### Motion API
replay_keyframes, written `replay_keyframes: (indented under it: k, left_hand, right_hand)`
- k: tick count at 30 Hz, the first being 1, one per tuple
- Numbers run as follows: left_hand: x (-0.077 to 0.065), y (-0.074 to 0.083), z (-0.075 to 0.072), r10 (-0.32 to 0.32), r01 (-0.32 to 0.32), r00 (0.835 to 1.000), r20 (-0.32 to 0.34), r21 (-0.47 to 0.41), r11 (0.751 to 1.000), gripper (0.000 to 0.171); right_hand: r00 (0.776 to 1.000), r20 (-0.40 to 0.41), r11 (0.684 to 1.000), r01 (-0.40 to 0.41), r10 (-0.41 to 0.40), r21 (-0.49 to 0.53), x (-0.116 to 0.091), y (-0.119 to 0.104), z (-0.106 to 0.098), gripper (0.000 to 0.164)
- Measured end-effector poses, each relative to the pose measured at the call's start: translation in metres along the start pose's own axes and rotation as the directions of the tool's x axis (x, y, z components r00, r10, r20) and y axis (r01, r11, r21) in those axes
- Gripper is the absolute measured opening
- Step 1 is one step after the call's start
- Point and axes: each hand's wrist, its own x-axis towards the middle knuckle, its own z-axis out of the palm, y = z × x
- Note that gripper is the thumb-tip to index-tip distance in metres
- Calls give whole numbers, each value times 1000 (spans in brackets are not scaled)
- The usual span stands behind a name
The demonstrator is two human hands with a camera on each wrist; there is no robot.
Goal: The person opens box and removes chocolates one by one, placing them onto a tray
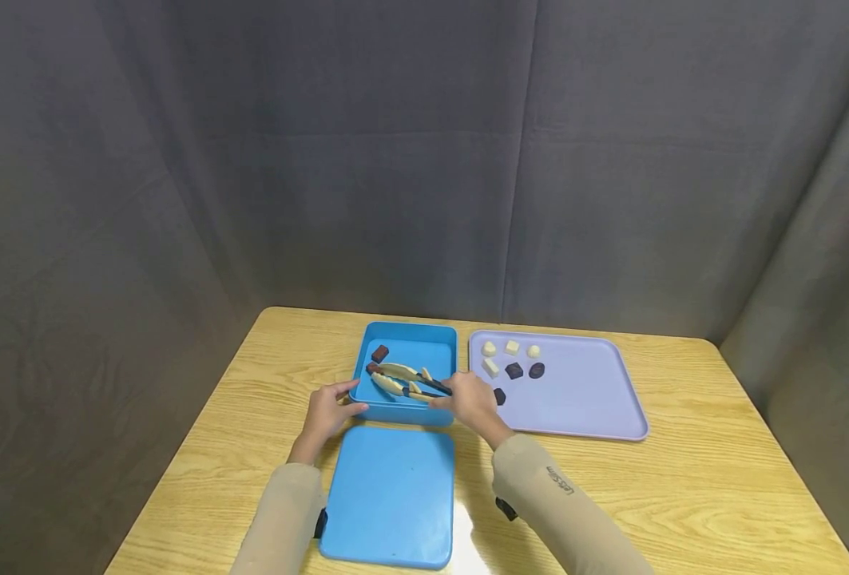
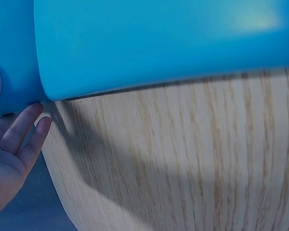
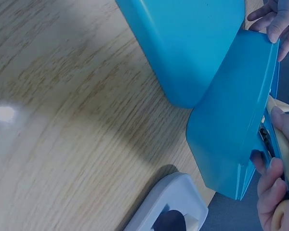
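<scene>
My left hand (image 1: 325, 414) rests at the front left corner of a blue box (image 1: 408, 414). Its thumb lies on the front wall and its other fingers, fairly straight, touch the left side. In my right hand (image 1: 473, 397) is a pair of tongs (image 1: 399, 371) with cream heads and black shafts, reaching over the rim into the box. The tips are at a small brown chocolate (image 1: 373, 368) near the left wall. Another brown chocolate (image 1: 380, 353) lies behind it. The right wrist view shows fingers wrapped about the tongs (image 3: 285, 154).
A lilac tray (image 1: 582, 399) to the right bears several white chocolates (image 1: 512, 347) and dark ones (image 1: 513, 370); my right hand partly overlaps its left side. The flat blue lid (image 1: 391, 495) lies before the box on the wooden table (image 1: 712, 471). Grey curtains (image 1: 366, 176) hang behind.
</scene>
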Motion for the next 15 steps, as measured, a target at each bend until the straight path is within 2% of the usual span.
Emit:
replay_keyframes:
  k: [15]
  left_hand:
    - [0,0,0,-2,2,1000,0,-16,1000,48]
  right_hand:
    - [1000,-11,1000,5,-5,1,-5,5,-8,47]
